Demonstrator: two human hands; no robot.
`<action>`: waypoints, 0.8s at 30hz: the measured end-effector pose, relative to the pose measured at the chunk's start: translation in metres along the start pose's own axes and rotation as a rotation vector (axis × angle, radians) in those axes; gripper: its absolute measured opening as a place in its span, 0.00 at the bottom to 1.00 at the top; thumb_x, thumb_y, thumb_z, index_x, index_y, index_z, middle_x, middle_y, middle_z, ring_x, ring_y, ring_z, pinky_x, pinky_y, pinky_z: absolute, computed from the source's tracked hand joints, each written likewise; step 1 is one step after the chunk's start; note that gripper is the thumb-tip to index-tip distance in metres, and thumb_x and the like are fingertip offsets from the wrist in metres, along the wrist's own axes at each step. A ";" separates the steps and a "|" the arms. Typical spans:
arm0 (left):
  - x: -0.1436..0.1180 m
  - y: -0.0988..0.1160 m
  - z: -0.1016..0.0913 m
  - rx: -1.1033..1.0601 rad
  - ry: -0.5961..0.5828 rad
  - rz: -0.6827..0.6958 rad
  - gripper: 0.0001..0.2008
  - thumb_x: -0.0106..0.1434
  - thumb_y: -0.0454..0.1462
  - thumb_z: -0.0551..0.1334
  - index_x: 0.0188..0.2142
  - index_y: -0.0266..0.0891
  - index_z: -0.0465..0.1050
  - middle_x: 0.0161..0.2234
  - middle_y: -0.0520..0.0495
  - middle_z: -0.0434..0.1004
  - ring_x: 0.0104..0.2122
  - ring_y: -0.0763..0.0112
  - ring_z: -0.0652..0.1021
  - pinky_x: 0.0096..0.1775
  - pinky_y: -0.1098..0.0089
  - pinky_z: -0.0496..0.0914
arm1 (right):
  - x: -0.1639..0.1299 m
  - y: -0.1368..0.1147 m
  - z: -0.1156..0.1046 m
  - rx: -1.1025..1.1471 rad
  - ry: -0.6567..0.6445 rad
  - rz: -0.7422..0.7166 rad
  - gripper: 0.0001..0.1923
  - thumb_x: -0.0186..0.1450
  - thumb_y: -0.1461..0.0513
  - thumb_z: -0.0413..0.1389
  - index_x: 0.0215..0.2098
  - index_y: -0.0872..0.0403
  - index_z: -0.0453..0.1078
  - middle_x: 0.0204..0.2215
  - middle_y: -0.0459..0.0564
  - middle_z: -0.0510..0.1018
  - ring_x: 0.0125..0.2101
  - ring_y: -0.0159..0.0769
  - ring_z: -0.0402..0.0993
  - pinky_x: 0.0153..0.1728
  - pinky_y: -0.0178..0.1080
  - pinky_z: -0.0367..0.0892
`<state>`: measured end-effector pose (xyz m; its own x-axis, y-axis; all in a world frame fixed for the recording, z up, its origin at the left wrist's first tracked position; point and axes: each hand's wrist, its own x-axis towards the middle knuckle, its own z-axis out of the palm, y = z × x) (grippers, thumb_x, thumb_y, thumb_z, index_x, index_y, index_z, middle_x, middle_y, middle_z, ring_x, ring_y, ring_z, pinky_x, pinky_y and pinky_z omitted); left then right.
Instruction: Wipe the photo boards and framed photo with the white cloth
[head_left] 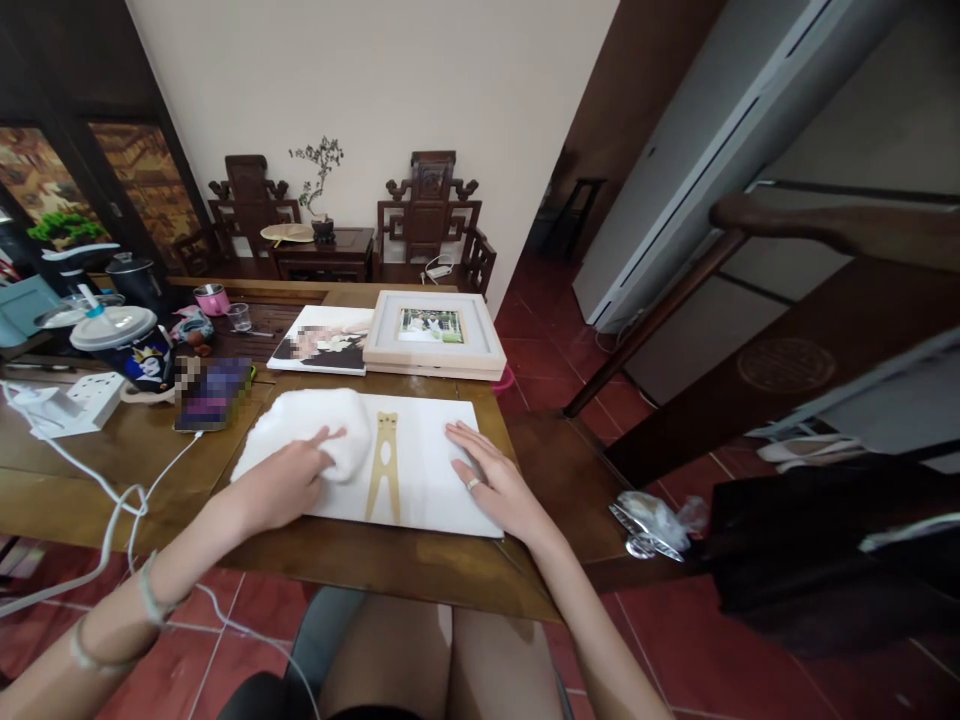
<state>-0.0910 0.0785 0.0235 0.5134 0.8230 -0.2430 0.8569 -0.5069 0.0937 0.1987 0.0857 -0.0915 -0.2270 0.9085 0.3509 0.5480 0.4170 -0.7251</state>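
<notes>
At the near edge of the wooden table [112, 470] lies a white board [427, 470] with a gold clip shape [384, 465] down its middle. My left hand [281, 485] presses a white cloth [334, 435] onto the board's left half, forefinger stretched out, the other fingers curled loosely — it pins the cloth rather than clutching it. My right hand [491, 480] lies flat and open on the board's right edge, holding nothing, a ring on one finger.

I judge the cloth soft and light, likely to bunch under any push; best taken by a pinch at its raised fold. The board looks stiff and flat, probably smooth enough to slide on the wood — steady it by the edges.

Just behind the board sit a framed photo [435, 330] and a print [322, 340]. To the left, a phone [214, 395] on a white cable [120, 500], a lidded cup [127, 345] and a power strip [75, 400] crowd that side. A crumpled wrapper [652, 520] lies on the lower ledge to the right.
</notes>
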 end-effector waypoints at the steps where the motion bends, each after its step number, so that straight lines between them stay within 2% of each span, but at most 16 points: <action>1: 0.013 -0.003 0.001 0.017 0.010 0.006 0.19 0.56 0.23 0.49 0.38 0.33 0.75 0.64 0.40 0.54 0.62 0.57 0.61 0.58 0.57 0.62 | 0.000 0.000 0.000 0.001 0.003 0.000 0.21 0.67 0.57 0.49 0.58 0.48 0.65 0.59 0.52 0.68 0.62 0.44 0.57 0.62 0.56 0.53; 4: 0.050 -0.009 0.008 0.023 0.067 0.021 0.19 0.58 0.23 0.48 0.43 0.31 0.72 0.66 0.39 0.49 0.65 0.53 0.54 0.60 0.51 0.56 | 0.001 0.000 -0.001 -0.004 -0.003 0.005 0.21 0.67 0.57 0.49 0.58 0.48 0.65 0.59 0.52 0.68 0.62 0.44 0.57 0.62 0.55 0.53; 7: 0.078 -0.010 0.014 -0.015 0.162 0.022 0.20 0.60 0.23 0.46 0.48 0.31 0.69 0.67 0.38 0.46 0.66 0.53 0.50 0.61 0.49 0.53 | 0.001 -0.001 -0.002 -0.009 -0.020 0.010 0.21 0.67 0.57 0.49 0.58 0.50 0.65 0.59 0.54 0.67 0.62 0.44 0.57 0.62 0.55 0.53; 11: 0.090 0.003 0.016 0.009 0.167 0.036 0.20 0.61 0.24 0.47 0.47 0.31 0.70 0.67 0.36 0.46 0.66 0.50 0.48 0.59 0.42 0.52 | 0.002 0.000 -0.002 -0.006 -0.010 0.009 0.21 0.67 0.58 0.49 0.58 0.49 0.66 0.59 0.53 0.68 0.62 0.44 0.57 0.62 0.56 0.53; 14: 0.074 0.026 0.017 0.071 0.104 0.071 0.18 0.58 0.24 0.51 0.44 0.32 0.73 0.66 0.35 0.48 0.65 0.46 0.50 0.58 0.39 0.53 | 0.001 0.000 -0.001 -0.006 -0.002 0.011 0.21 0.67 0.58 0.50 0.58 0.48 0.66 0.59 0.52 0.68 0.62 0.45 0.58 0.61 0.56 0.53; 16: 0.051 0.044 0.016 0.102 0.048 0.102 0.17 0.55 0.24 0.54 0.41 0.32 0.75 0.67 0.36 0.48 0.65 0.43 0.51 0.57 0.39 0.55 | 0.001 0.001 0.000 -0.006 0.000 0.006 0.21 0.67 0.57 0.49 0.58 0.48 0.65 0.59 0.52 0.68 0.62 0.45 0.58 0.61 0.56 0.53; 20: 0.002 0.079 0.012 0.103 -0.068 0.270 0.15 0.53 0.26 0.58 0.39 0.35 0.77 0.66 0.38 0.50 0.65 0.45 0.53 0.58 0.43 0.56 | 0.000 -0.001 0.000 -0.009 0.006 -0.011 0.21 0.67 0.57 0.49 0.58 0.48 0.65 0.59 0.52 0.68 0.62 0.44 0.57 0.61 0.56 0.54; 22: -0.009 0.088 0.009 0.109 -0.107 0.323 0.15 0.53 0.27 0.59 0.39 0.36 0.77 0.66 0.39 0.50 0.64 0.45 0.54 0.58 0.44 0.57 | 0.000 -0.001 -0.001 -0.012 0.001 -0.011 0.21 0.67 0.57 0.49 0.58 0.49 0.65 0.59 0.53 0.68 0.62 0.44 0.57 0.62 0.55 0.53; 24: -0.004 0.090 0.008 0.122 -0.119 0.326 0.16 0.54 0.27 0.57 0.40 0.36 0.76 0.67 0.40 0.49 0.65 0.46 0.54 0.58 0.45 0.58 | 0.000 -0.001 -0.001 -0.015 -0.002 -0.007 0.21 0.67 0.57 0.48 0.58 0.50 0.65 0.59 0.53 0.67 0.62 0.44 0.57 0.62 0.54 0.53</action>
<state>-0.0163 0.0275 0.0257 0.7434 0.5812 -0.3310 0.6338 -0.7702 0.0711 0.1988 0.0853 -0.0902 -0.2322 0.9057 0.3546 0.5582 0.4226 -0.7140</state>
